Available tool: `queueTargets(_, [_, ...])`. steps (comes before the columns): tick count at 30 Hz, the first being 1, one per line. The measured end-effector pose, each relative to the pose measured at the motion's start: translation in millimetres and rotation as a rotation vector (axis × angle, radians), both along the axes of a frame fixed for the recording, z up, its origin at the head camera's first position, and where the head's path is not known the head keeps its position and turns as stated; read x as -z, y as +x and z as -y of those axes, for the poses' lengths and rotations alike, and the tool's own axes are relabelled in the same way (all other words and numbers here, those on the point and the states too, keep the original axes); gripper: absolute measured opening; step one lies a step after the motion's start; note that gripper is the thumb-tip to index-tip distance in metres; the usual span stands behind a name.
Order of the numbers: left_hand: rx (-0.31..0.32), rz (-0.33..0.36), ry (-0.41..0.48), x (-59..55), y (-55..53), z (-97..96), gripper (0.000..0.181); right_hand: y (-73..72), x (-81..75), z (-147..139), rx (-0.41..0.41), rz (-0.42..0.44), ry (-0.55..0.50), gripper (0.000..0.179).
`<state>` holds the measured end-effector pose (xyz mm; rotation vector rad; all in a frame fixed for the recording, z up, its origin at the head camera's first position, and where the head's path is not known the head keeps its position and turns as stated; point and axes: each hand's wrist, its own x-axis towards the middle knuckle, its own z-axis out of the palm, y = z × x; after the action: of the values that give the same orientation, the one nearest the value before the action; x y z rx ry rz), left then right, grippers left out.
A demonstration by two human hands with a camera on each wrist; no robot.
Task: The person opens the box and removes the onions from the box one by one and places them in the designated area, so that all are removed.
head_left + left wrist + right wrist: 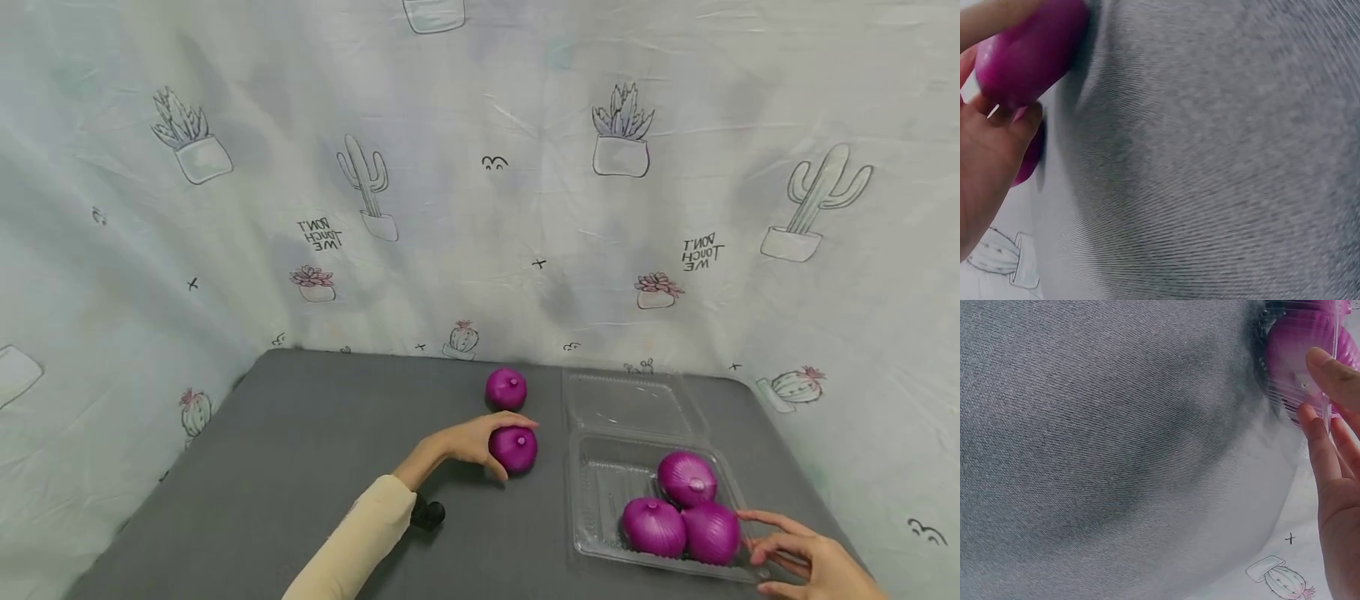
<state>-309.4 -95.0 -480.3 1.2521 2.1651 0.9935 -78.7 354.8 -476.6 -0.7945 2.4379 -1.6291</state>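
My left hand (471,442) grips a purple onion (516,450) on the grey table, thumb on the near side and fingers round the far side. In the left wrist view this onion (1035,56) sits close against the table surface. Just behind it lies another purple onion (506,389). To the right stands a clear plastic clamshell container (576,500) with three purple onions (655,527) grouped in its right half. My right hand (813,560) is at the container's right edge, its fingers loosely spread. In the right wrist view, thumb and fingertips lie right at the clear rim.
The container's clear lid (630,404) lies folded back flat behind it. A small black device (427,514) shows beneath the left wrist. A pale cloth with cactus drawings (495,208) hangs behind and beside the grey table (337,442).
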Motion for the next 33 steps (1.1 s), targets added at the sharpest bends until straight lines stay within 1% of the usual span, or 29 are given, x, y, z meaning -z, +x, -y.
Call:
queueTargets(3, [-0.02, 0.03, 0.023, -0.2, 1.5, 4.8, 0.082, -1.5, 2.5, 1, -0.022, -0.005, -0.02, 0.029])
queueTargets(5, [-0.019, 0.029, 0.022, -0.4, 0.8, 7.6, 0.078, -2.4, 4.3, 2, -0.047, 0.004, -0.045, 0.027])
queueTargets(7, [-0.013, 0.035, 0.027, -1.1, 0.1, 9.5, 0.076, -3.0, 5.1, 3, -0.055, 0.013, -0.061, 0.025])
queueTargets(9, [-0.01, 0.033, 0.035, -1.4, -1.0, 10.9, 0.075, -3.9, 4.8, 5, -0.045, 0.015, -0.061, 0.023])
queueTargets(12, [-0.004, 0.036, 0.058, -2.5, -1.9, 10.8, 0.072, -3.1, 2.6, 5, -0.007, 0.008, -0.027, 0.022])
queueTargets(15, [0.014, 0.045, 0.084, -2.9, -1.9, 8.8, 0.067, -1.0, 0.9, 2, -0.001, 0.01, -0.011, 0.021])
queueTargets(18, [0.038, 0.098, 0.142, -2.4, -1.4, 7.1, 0.063, -0.7, 1.2, 0, -0.009, -0.005, 0.007, 0.023])
queueTargets(22, [0.041, 0.186, 0.211, -1.9, -1.7, 8.9, 0.06, -2.5, 2.1, 0, -0.002, -0.038, 0.036, 0.028])
queueTargets(24, [0.04, 0.216, 0.226, -2.0, -2.2, 9.5, 0.06, -1.1, 1.5, 0, -0.003, -0.037, 0.042, 0.028])
queueTargets(26, [0.034, 0.223, 0.23, -1.8, -3.5, 10.9, 0.06, 1.0, -0.1, 0, 0.014, -0.017, 0.051, 0.025])
queueTargets(28, [0.014, 0.236, 0.245, -3.0, -4.5, 13.5, 0.06, 3.0, -2.5, 1, 0.044, 0.017, 0.076, 0.02])
queueTargets(30, [-0.011, 0.266, 0.277, -5.6, -4.9, 17.0, 0.061, 3.7, -4.4, 1, 0.072, 0.025, 0.112, 0.017])
queueTargets(33, [-0.042, 0.317, 0.371, -11.5, -3.8, 22.9, 0.061, 2.7, -5.6, 4, 0.094, 0.006, 0.158, 0.018])
